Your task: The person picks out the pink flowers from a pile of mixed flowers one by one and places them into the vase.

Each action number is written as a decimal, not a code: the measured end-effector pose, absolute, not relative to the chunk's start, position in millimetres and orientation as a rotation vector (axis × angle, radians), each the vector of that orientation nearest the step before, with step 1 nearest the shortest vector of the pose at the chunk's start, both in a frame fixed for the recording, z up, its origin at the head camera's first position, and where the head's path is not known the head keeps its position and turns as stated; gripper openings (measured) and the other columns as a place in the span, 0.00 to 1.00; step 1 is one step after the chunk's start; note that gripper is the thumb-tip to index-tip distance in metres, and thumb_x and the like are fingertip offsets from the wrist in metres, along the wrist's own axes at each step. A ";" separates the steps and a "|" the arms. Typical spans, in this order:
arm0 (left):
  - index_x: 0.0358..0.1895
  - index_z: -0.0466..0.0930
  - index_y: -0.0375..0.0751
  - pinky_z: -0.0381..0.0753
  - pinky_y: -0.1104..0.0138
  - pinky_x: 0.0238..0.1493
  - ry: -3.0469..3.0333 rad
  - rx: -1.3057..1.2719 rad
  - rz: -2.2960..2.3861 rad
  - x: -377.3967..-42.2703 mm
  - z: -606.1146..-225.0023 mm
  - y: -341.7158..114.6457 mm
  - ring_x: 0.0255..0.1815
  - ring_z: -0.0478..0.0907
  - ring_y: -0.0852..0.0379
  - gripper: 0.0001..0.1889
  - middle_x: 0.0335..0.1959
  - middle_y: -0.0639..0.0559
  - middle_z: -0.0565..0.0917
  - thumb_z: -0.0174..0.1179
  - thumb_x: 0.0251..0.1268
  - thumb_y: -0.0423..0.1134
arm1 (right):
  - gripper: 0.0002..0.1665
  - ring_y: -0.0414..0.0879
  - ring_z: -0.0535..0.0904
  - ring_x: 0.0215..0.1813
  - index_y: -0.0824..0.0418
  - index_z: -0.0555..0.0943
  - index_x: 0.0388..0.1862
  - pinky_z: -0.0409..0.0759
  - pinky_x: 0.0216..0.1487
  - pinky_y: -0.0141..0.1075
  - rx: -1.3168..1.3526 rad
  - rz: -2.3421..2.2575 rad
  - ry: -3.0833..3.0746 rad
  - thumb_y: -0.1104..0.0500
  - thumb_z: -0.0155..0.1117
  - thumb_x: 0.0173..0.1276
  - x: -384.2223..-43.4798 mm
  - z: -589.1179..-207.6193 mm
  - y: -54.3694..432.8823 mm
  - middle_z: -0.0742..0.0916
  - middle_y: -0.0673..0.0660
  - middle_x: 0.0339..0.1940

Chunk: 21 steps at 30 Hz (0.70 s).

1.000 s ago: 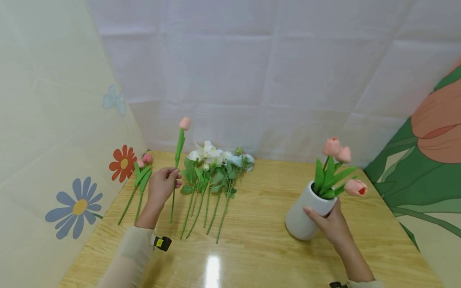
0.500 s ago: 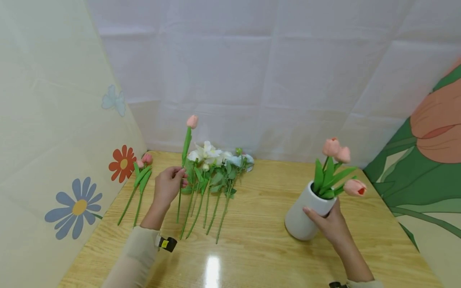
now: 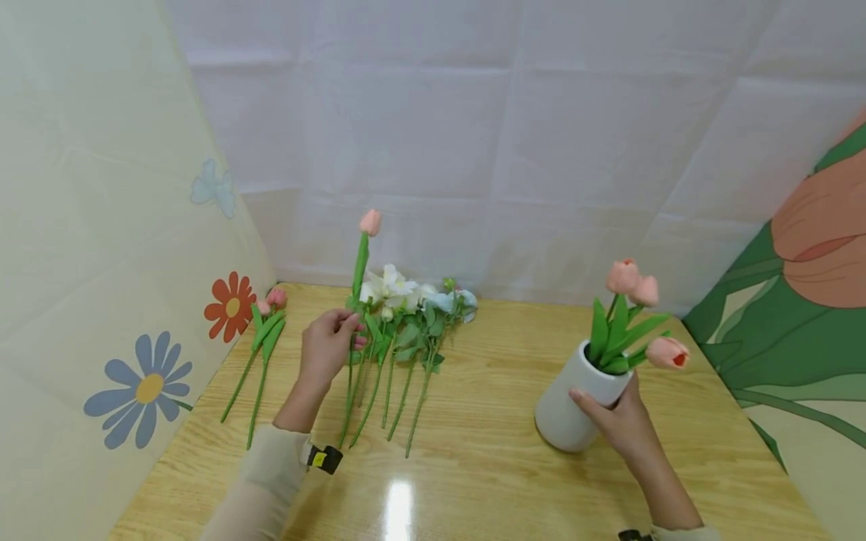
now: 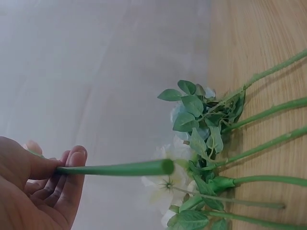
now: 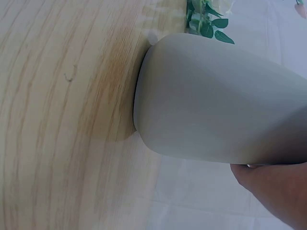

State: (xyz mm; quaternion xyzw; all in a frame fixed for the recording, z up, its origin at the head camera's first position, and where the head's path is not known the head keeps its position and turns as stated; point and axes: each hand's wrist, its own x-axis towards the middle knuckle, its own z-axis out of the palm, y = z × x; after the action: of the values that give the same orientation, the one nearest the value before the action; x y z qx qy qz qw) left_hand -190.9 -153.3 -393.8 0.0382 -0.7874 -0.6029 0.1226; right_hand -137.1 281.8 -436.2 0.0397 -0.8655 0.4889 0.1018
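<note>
My left hand (image 3: 328, 346) pinches the stem of a pink tulip (image 3: 370, 223) between thumb and fingers, its bloom upright above the hand. In the left wrist view the cut end of the tulip stem (image 4: 120, 169) points toward the camera. On the right, my right hand (image 3: 625, 421) grips a white vase (image 3: 571, 406) around its upper side, the thumb across the front. Several pink tulips (image 3: 622, 276) with green leaves stand in the vase, one leaning out to the right. The right wrist view shows the vase's base (image 5: 158, 100) at the tabletop, tilted a little.
Two pink tulips (image 3: 264, 353) lie at the table's left edge. White flowers (image 3: 392, 288) and pale blue flowers (image 3: 449, 302) lie at the back middle, stems toward the front. A white cloth backdrop (image 3: 473, 150) hangs behind the wooden table (image 3: 487, 466).
My left hand has moved to the right with the pinched tulip, which now overlaps the white flowers. The right hand and the vase have stayed in place.
</note>
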 end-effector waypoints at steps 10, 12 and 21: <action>0.54 0.81 0.30 0.87 0.68 0.32 -2.260 0.084 -1.787 -191.0 -390.4 -143.1 0.29 0.87 0.56 0.14 0.40 0.35 0.88 0.58 0.77 0.37 | 0.55 0.26 0.71 0.51 0.58 0.41 0.81 0.73 0.45 0.21 0.099 1.445 -2.566 0.58 0.69 0.71 -137.9 -435.4 281.8 0.72 0.61 0.64; 0.55 0.81 0.29 0.87 0.68 0.32 -2.254 0.078 -1.796 -190.9 -389.1 -140.6 0.28 0.87 0.58 0.14 0.40 0.34 0.88 0.58 0.77 0.36 | 0.55 0.26 0.71 0.51 0.58 0.41 0.81 0.73 0.45 0.21 0.094 1.445 -2.567 0.58 0.69 0.71 -137.8 -435.2 281.7 0.72 0.62 0.64; 0.54 0.82 0.28 0.89 0.63 0.34 -2.234 0.023 -1.811 -190.5 -382.9 -126.7 0.28 0.86 0.57 0.14 0.38 0.38 0.88 0.58 0.76 0.36 | 0.54 0.25 0.70 0.51 0.59 0.42 0.80 0.73 0.45 0.21 0.090 1.435 -2.575 0.57 0.69 0.71 -137.2 -434.8 281.7 0.72 0.63 0.64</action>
State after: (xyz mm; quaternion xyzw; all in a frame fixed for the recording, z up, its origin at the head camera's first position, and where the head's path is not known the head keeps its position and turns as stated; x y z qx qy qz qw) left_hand -190.5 -126.7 -382.9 0.0080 -0.7699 -0.6242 0.1325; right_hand -137.2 281.7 -434.8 0.0305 -0.8690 0.4845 0.0960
